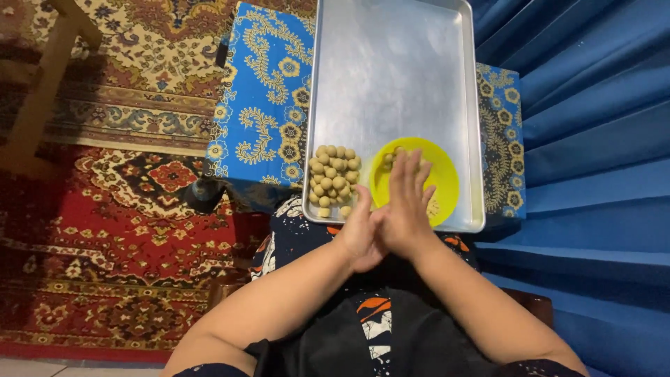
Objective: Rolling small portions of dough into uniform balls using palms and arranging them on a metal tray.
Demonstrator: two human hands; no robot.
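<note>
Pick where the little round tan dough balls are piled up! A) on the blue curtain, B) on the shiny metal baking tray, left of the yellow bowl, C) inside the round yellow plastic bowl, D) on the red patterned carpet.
B: the little round tan dough balls sit clustered on the shiny metal baking tray, just left of the round yellow plastic bowl, with the person's pressed-together left hand and right hand nearby.
</note>
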